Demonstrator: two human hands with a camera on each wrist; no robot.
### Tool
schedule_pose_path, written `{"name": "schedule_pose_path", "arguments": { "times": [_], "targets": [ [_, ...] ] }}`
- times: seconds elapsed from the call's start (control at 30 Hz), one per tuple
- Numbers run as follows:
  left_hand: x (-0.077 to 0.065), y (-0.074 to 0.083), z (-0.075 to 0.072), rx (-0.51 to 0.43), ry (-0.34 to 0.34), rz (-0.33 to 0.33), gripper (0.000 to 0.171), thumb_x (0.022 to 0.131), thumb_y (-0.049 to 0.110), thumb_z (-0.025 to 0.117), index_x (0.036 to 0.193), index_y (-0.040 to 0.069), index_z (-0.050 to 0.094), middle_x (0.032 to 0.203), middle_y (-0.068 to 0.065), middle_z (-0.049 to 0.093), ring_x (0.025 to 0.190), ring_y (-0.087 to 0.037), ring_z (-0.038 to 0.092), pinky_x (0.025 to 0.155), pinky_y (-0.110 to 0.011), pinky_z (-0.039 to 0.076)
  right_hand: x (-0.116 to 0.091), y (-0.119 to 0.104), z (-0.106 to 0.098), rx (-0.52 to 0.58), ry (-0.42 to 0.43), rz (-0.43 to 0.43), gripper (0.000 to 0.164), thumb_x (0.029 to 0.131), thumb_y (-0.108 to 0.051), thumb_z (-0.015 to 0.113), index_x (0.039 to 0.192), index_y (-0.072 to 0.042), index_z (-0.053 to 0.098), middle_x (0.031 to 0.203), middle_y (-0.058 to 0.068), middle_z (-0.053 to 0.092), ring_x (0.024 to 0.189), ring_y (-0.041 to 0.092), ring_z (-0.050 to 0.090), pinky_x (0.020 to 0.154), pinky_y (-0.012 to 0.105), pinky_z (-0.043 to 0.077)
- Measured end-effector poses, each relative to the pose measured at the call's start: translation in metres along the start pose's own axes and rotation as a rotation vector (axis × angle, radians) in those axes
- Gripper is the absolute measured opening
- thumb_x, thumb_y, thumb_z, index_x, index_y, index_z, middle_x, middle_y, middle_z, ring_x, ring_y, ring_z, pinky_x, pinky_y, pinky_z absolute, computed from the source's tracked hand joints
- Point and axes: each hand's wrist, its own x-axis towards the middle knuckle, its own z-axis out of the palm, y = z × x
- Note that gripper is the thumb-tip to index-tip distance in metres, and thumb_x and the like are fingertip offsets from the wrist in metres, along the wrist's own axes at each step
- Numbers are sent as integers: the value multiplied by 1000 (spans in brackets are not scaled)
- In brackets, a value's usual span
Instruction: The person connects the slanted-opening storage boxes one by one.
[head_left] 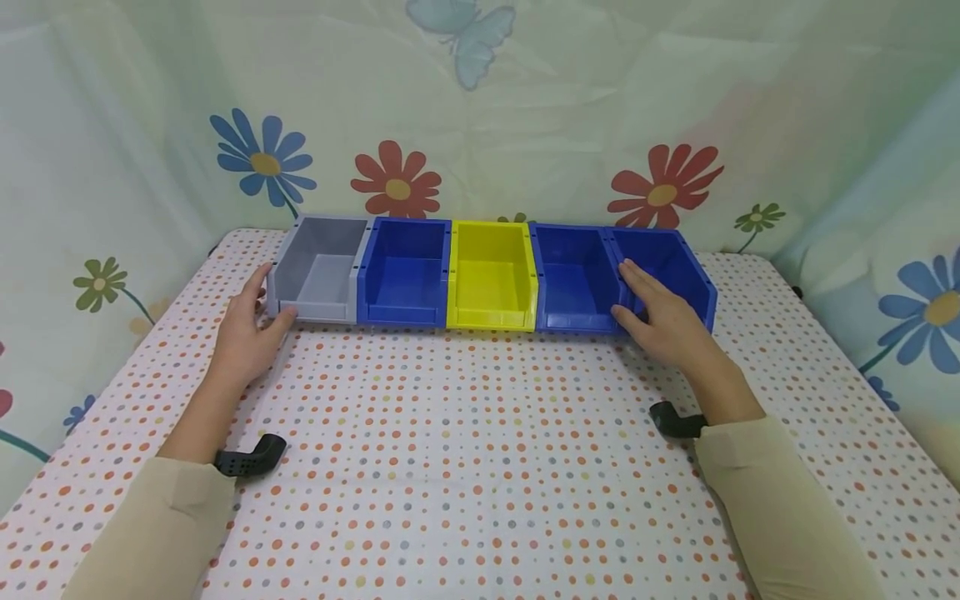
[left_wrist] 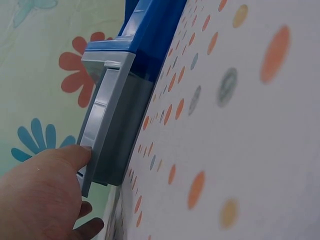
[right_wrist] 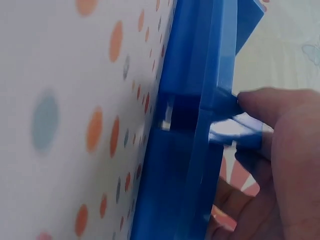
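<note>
Five open-front plastic storage bins stand side by side: a grey bin [head_left: 322, 279] at the left, a blue bin [head_left: 408, 283], a yellow bin [head_left: 491, 283], another blue bin [head_left: 573, 283] and a rightmost blue bin [head_left: 693, 287]. My left hand [head_left: 251, 333] grips the grey bin's front left corner, thumb on the front lip and fingers along its outer side. With my right hand [head_left: 667, 321] I hold the side wall where the two right-hand blue bins meet. In the right wrist view, the thumb [right_wrist: 270, 102] lies at the wall's front edge.
A white tablecloth [head_left: 450, 467] with coloured dots covers the table. Behind the bins hangs a pale curtain [head_left: 555, 125] printed with flowers and a butterfly, which also lines both sides. The rightmost bin sits slightly angled against its neighbour.
</note>
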Motion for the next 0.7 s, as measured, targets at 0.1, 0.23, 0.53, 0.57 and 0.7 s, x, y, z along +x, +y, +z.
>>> {"name": "schedule_pose_path", "arguments": {
  "times": [0.1, 0.23, 0.53, 0.57, 0.7],
  "targets": [
    [-1, 1, 1, -2, -8, -11, 76, 107, 35, 52, 168, 28, 7, 160, -33, 30, 145, -56, 38, 113, -73, 35, -1, 0, 0, 0, -7, 21, 73, 108, -32, 51, 167, -13, 12, 175, 11, 10, 158, 45, 16, 123, 70, 18],
    [-4, 2, 1, 5, -8, -25, 76, 107, 34, 51, 168, 27, 6, 160, -32, 30, 145, -56, 38, 113, -73, 35, -1, 0, 0, 6, -7, 22, 73, 109, -34, 50, 168, -13, 11, 175, 11, 8, 159, 45, 14, 123, 71, 18],
    [-3, 10, 1, 45, -15, 13, 81, 106, 34, 53, 168, 16, 4, 164, -35, 19, 148, -58, 29, 115, -75, 29, -7, -12, -1, 17, 65, 30, 73, 110, -45, 44, 167, -10, 16, 173, 21, 10, 154, 57, 13, 118, 79, 14],
    [-5, 11, 1, 56, -14, 16, 82, 106, 34, 53, 168, 15, 3, 164, -35, 17, 148, -58, 26, 115, -76, 28, -8, -14, -1, 6, 81, 29, 73, 109, -45, 45, 167, -10, 17, 173, 21, 11, 154, 58, 14, 118, 79, 16],
    [-11, 18, 2, 114, 6, 44, 81, 106, 35, 52, 167, 11, 5, 166, -35, 10, 151, -60, 17, 113, -80, 25, -16, -22, 1, -65, 144, 11, 72, 108, -39, 51, 165, -7, 22, 171, 25, 16, 150, 60, 21, 113, 82, 23]
  ]
}}
